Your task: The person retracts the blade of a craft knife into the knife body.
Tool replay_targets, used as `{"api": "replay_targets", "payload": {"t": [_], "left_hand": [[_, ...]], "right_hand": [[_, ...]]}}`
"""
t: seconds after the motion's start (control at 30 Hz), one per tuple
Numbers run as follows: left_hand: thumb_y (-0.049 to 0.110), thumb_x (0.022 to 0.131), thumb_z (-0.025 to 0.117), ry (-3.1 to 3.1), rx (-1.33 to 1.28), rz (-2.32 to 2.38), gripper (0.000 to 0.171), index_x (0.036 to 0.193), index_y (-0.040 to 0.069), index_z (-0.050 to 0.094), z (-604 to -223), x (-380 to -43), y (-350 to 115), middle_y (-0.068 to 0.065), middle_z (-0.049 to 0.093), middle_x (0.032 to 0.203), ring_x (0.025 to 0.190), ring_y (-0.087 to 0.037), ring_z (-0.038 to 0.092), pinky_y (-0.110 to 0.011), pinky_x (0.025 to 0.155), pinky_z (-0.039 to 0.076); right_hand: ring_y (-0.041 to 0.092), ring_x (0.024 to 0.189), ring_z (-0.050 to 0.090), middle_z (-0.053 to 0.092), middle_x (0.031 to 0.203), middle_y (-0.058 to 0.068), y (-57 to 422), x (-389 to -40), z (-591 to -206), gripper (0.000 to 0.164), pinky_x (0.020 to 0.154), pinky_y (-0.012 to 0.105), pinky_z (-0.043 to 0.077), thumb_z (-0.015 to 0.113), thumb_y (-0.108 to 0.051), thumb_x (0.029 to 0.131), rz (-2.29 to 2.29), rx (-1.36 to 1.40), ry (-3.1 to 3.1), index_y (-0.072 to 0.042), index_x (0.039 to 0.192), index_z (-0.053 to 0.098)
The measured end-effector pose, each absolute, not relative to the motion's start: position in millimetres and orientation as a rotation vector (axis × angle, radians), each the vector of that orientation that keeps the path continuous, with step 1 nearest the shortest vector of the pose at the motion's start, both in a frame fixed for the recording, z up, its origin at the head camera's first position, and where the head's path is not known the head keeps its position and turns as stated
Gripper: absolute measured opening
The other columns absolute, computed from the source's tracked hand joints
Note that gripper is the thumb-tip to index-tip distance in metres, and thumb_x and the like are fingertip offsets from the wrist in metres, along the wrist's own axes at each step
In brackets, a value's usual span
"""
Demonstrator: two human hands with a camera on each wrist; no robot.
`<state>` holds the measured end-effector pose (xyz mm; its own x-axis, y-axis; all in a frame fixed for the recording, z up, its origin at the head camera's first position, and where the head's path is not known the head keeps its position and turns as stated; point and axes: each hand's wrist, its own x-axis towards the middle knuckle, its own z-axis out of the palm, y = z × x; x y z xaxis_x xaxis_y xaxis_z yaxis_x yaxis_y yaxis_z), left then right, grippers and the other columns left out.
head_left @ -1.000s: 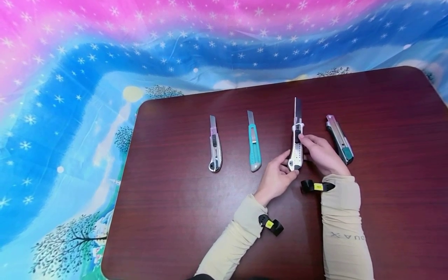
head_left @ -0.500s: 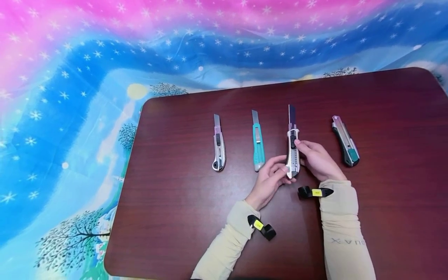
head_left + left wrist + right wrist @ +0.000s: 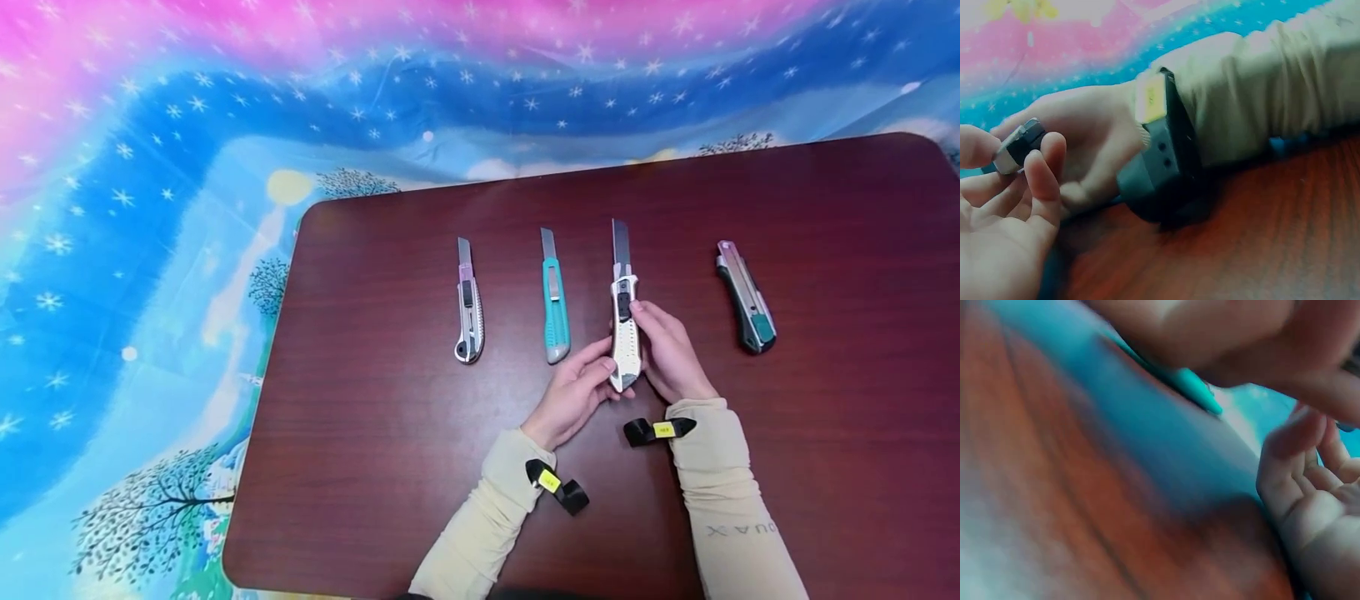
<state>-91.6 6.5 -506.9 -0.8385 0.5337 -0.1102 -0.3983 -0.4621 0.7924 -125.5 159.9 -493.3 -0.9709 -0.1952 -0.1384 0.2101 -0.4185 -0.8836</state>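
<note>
A silver snap-off utility knife point(image 3: 626, 337) is held in both hands, its blade extended and pointing toward the far edge. My left hand point(image 3: 572, 393) pinches the lower end of its handle between thumb and fingers. On the other side, my right hand point(image 3: 675, 358) grips the handle, with the thumb beside the black slider point(image 3: 624, 305). In the left wrist view the knife's dark butt end point(image 3: 1019, 148) shows between the fingers. The right wrist view is blurred and shows fingers of the right hand point(image 3: 1222, 337) at the top, with the knife mostly hidden.
Left of the hands lie a teal utility knife point(image 3: 557, 321) and a silver-and-purple one point(image 3: 469, 312), both with blades out. A utility knife with a green slider point(image 3: 746, 300) lies at the right. The dark wooden table point(image 3: 360, 467) meets a patterned cloth point(image 3: 187, 167).
Both hands have drawn the silver utility knife slightly left and nearer to the body. The right hand has moved away from the green-slider knife. The head view has shifted a little.
</note>
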Motion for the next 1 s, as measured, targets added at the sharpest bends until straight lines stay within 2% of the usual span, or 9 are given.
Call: {"api": "replay_targets", "payload": {"t": [0.1,0.2,0.4,0.5,0.63,0.83,1.0], "left_hand": [[0.007,0.094,0.043,1.261,0.243,2.249,0.043,0.136,0.008,0.036,-508,-89,9,-0.033,0.050,0.115,0.074,-0.013,0.063,-0.018,0.064,0.049],[0.008,0.093,0.046,1.280,0.255,2.234,0.045,0.136,0.009,0.036,-509,-89,11,-0.033,0.051,0.115,0.075,-0.013,0.064,-0.019,0.065,0.050],[0.006,0.093,0.047,1.308,0.210,2.221,0.046,0.137,0.009,0.035,-510,-88,13,-0.027,0.051,0.121,0.088,-0.013,0.062,-0.026,0.075,0.054],[0.006,0.093,0.046,1.282,0.199,2.231,0.045,0.136,0.009,0.036,-511,-87,15,-0.025,0.051,0.123,0.097,-0.024,0.061,-0.036,0.082,0.054],[0.007,0.093,0.046,1.210,0.218,2.257,0.042,0.134,0.009,0.038,-512,-89,16,-0.026,0.051,0.122,0.097,-0.037,0.060,-0.045,0.083,0.052],[0.012,0.094,0.046,1.170,0.283,2.218,0.037,0.125,-0.006,0.044,-515,-91,15,-0.037,0.047,0.118,0.095,-0.023,0.063,-0.042,0.085,0.052],[0.013,0.094,0.045,1.174,0.293,2.197,0.036,0.126,-0.005,0.044,-516,-92,14,-0.036,0.047,0.119,0.096,-0.023,0.063,-0.040,0.085,0.052]], "right_hand": [[0.011,0.069,0.059,0.062,0.092,0.004,162,-125,-492,0.043,0.057,0.020,0.052,0.043,-0.029,0.095,-2.462,-0.036,1.496,0.008,0.117,0.038],[0.015,0.072,0.059,0.064,0.093,0.006,162,-127,-491,0.053,0.062,0.022,0.053,0.040,-0.032,0.095,-2.439,-0.032,1.499,0.012,0.122,0.032],[0.018,0.075,0.059,0.068,0.086,0.006,159,-131,-490,0.050,0.061,0.022,0.052,0.042,-0.036,0.094,-2.384,0.039,1.637,0.007,0.119,0.048],[0.018,0.075,0.058,0.069,0.088,0.006,158,-131,-490,0.051,0.063,0.021,0.051,0.043,-0.038,0.093,-2.368,0.098,1.703,0.007,0.117,0.050],[0.018,0.077,0.059,0.070,0.091,0.006,155,-132,-488,0.055,0.068,0.022,0.052,0.043,-0.038,0.093,-2.348,0.152,1.712,0.011,0.120,0.045],[0.022,0.086,0.067,0.069,0.092,0.009,153,-131,-485,0.058,0.077,0.032,0.056,0.042,-0.036,0.094,-2.391,0.192,1.573,0.014,0.121,0.037],[0.027,0.087,0.066,0.069,0.092,0.013,154,-131,-483,0.057,0.079,0.040,0.053,0.041,-0.034,0.095,-2.426,0.177,1.469,0.016,0.121,0.033]]}}
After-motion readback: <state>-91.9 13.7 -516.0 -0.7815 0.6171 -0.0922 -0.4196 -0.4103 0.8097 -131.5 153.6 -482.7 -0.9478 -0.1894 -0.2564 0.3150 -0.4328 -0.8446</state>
